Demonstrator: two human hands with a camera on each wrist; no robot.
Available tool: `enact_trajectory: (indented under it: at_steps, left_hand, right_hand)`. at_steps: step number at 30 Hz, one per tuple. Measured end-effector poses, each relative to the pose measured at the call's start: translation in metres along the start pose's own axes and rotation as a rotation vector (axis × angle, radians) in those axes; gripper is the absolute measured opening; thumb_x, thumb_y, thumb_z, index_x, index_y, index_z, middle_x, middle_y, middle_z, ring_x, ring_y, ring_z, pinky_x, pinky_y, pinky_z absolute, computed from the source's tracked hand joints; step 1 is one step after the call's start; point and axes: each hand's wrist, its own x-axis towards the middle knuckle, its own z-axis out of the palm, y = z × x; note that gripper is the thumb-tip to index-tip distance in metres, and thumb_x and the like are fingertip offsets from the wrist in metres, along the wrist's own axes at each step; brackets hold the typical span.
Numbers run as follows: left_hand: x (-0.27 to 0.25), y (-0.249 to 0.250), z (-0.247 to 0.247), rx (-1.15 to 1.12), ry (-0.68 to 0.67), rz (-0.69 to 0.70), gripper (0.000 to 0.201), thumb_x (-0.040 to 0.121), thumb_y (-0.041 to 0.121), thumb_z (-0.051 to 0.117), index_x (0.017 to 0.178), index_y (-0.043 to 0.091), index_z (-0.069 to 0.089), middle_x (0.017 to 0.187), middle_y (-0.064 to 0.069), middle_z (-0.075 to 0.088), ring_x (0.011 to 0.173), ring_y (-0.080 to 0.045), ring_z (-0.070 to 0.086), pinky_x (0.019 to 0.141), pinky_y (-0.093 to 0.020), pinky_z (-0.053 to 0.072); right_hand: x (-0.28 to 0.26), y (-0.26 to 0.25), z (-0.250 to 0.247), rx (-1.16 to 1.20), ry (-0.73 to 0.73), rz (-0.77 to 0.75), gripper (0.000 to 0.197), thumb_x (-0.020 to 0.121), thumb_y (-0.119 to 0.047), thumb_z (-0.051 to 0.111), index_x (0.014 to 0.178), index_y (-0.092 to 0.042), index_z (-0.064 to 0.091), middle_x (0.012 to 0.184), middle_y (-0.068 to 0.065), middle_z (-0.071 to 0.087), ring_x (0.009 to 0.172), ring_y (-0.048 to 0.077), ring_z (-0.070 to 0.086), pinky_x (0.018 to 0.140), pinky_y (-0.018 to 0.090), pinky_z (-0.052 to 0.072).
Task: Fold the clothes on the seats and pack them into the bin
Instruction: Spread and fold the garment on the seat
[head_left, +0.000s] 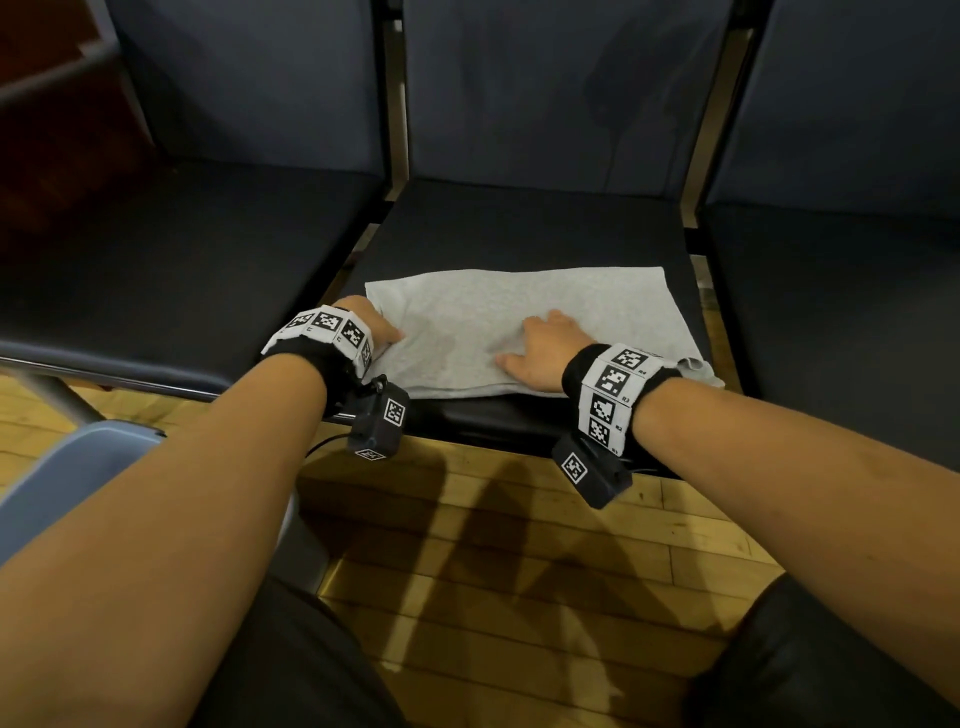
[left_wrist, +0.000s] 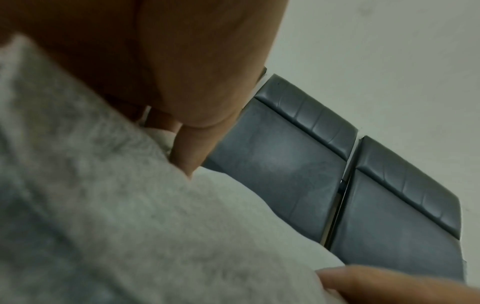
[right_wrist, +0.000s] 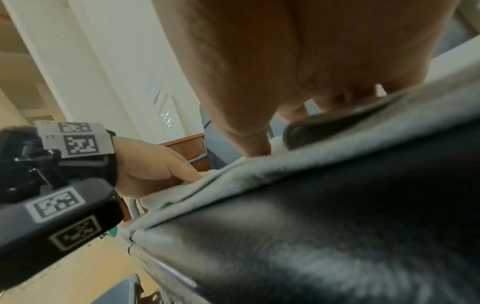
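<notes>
A row of dark padded seats (head_left: 540, 228) stands against a pale wall over a wooden plank floor (head_left: 498, 561). The middle seat carries a grey garment (head_left: 519, 312), folded into a flat rectangle and lying toward the seat's front edge, with one corner spilling slightly over the right front. A pale blue bin (head_left: 78, 467) sits on the floor at lower left, partly hidden by the person's left forearm; its contents cannot be seen.

The right hand (head_left: 540, 353) lies palm down on the near right part of the garment, fingers spread and straight, its grip wide and holding nothing. The left hand (head_left: 371, 327) is at the garment's left edge. From the head view its fingers curl at the cloth, and the right wrist view shows them tucked into the fabric's edge; it appears to be gripping the garment there, though blur in the left wrist view leaves this less than certain. Both wrists wear marker bands.
</notes>
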Motion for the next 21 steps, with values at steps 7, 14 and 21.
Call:
enact_trajectory:
  at_steps: [7,14,21]
  left_hand:
    - [0.003,-0.021,-0.021,-0.08,0.105,0.061,0.038,0.095,0.031,0.053,0.126,0.008,0.057,0.123,-0.014,0.06,0.112,-0.033,0.057,0.083,-0.036,0.042]
    - [-0.009,-0.028,-0.05,-0.238,0.178,0.106,0.027,0.092,0.027,0.053,0.114,0.019,0.067,0.11,-0.011,0.065,0.089,-0.025,0.057,0.07,-0.031,0.041]
    - [-0.033,0.037,-0.052,-0.411,0.11,0.382,0.013,0.091,0.023,0.056,0.096,0.026,0.067,0.093,0.001,0.064,0.079,-0.01,0.056,0.06,-0.017,0.039]
  right_hand:
    - [0.002,-0.016,0.015,-0.012,-0.063,0.032,0.082,0.094,-0.063,0.036,0.156,-0.017,0.007,0.161,0.019,-0.011,0.15,0.035,-0.008,0.122,0.048,0.003]
    - [-0.007,-0.057,0.011,0.031,-0.108,-0.064,0.078,0.09,-0.063,0.047,0.149,-0.014,0.03,0.158,0.02,0.015,0.145,0.038,0.018,0.117,0.048,0.023]
    - [0.0,-0.031,-0.036,0.785,0.052,-0.028,0.041,0.094,-0.039,0.055,0.11,-0.004,0.067,0.1,0.01,0.067,0.094,0.025,0.064,0.092,0.041,0.053]
